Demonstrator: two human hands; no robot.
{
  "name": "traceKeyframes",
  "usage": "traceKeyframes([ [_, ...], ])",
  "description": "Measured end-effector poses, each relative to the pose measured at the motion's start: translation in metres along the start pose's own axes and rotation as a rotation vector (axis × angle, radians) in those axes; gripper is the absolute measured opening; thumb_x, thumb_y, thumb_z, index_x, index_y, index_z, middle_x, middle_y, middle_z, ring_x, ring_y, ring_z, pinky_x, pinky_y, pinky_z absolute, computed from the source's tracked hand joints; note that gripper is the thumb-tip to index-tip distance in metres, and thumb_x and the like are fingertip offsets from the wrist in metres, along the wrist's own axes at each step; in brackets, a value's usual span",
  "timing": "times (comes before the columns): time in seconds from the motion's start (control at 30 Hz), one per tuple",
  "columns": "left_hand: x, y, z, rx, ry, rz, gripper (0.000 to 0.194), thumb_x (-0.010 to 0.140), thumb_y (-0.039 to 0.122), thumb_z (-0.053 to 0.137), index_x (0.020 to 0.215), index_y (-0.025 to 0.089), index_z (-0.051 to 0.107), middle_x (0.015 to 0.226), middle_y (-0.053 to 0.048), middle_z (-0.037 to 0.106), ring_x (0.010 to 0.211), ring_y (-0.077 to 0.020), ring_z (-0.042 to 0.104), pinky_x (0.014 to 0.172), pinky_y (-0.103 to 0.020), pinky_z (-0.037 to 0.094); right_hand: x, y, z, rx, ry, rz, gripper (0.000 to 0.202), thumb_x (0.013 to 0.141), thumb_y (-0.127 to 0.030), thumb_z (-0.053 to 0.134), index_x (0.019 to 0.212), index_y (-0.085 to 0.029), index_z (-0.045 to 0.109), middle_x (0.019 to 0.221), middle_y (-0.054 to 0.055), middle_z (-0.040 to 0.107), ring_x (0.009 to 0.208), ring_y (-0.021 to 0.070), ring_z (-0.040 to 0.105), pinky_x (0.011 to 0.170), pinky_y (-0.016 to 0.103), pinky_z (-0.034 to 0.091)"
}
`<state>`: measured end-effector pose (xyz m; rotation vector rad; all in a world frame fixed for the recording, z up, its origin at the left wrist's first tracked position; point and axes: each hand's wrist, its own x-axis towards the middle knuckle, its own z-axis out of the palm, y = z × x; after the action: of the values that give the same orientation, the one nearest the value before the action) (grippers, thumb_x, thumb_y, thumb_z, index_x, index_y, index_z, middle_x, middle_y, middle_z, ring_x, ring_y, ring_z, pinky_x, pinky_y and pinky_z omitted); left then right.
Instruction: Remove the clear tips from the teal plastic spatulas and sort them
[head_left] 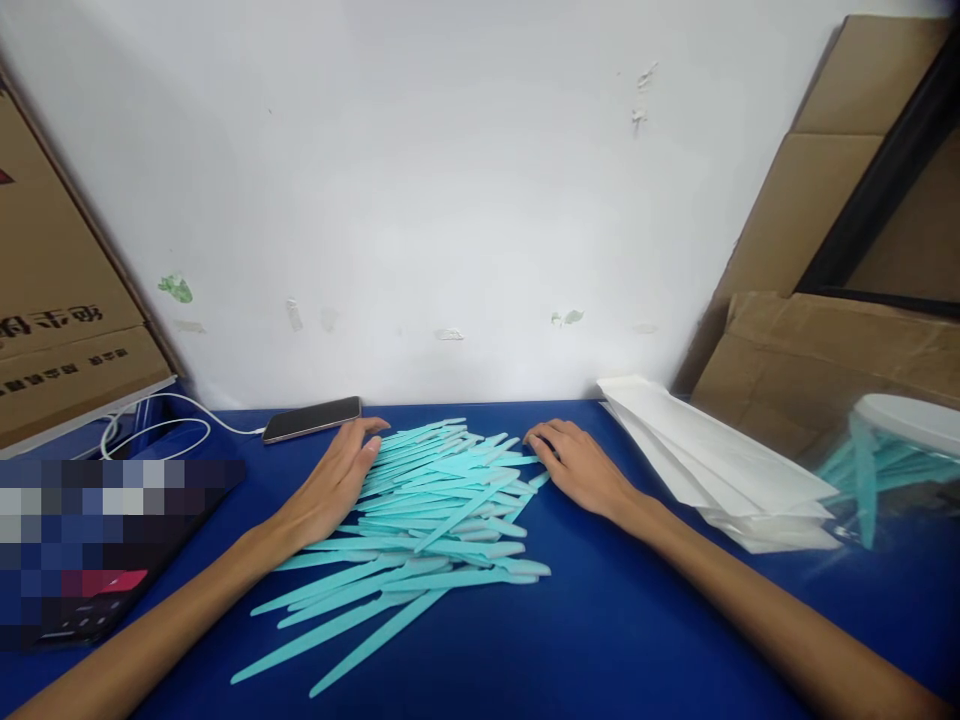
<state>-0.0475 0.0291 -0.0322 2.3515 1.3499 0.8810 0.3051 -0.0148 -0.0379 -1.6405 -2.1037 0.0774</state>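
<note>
A loose heap of slim turquoise plastic sticks [442, 490] lies on the blue table, most pointing roughly left to right. Each has a long tapered handle and a wider, paler end; they resemble eyebrow razors. At the heap's far left edge rests my left hand [337, 480], its fingers stretched out and the thumb apart, touching the sticks' ends. My right hand [574, 462] lies palm down at the far right edge, fingers loosely bent and apart, close against a few pale ends. Neither hand shows a stick in its grip.
Left of the heap are a phone [312, 419] on a white cable [214, 412] and a dark, partly blurred item [161, 540]. To the right are white paper bags [712, 455] and a clear container [892, 470] of turquoise sticks. Cardboard [60, 260] stands at both sides before a white wall [450, 200].
</note>
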Motion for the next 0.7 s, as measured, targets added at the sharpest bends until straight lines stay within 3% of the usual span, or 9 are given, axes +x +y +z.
traceKeyframes([
  [0.43, -0.004, 0.016, -0.008, 0.050, 0.008, 0.032, 0.037, 0.103, 0.045, 0.025, 0.128, 0.027, 0.047, 0.126, -0.005, 0.052, 0.126, -0.0248, 0.046, 0.109, -0.042, 0.034, 0.000, 0.002, 0.000, 0.001, -0.002, -0.012, 0.036, 0.103, -0.035, 0.032, 0.110, -0.023, 0.066, 0.111, 0.006, 0.066, 0.101, 0.0221, 0.058, 0.092, 0.036, 0.041],
  [0.7, -0.007, 0.032, -0.015, 0.116, 0.031, 0.092, 0.038, 0.102, 0.043, 0.026, 0.124, 0.024, 0.052, 0.121, -0.006, 0.056, 0.119, -0.0265, 0.051, 0.105, -0.040, 0.040, 0.000, 0.001, 0.000, -0.005, -0.010, -0.011, 0.037, 0.104, -0.035, 0.031, 0.110, -0.023, 0.066, 0.110, 0.007, 0.066, 0.101, 0.0224, 0.058, 0.091, 0.036, 0.041],
])
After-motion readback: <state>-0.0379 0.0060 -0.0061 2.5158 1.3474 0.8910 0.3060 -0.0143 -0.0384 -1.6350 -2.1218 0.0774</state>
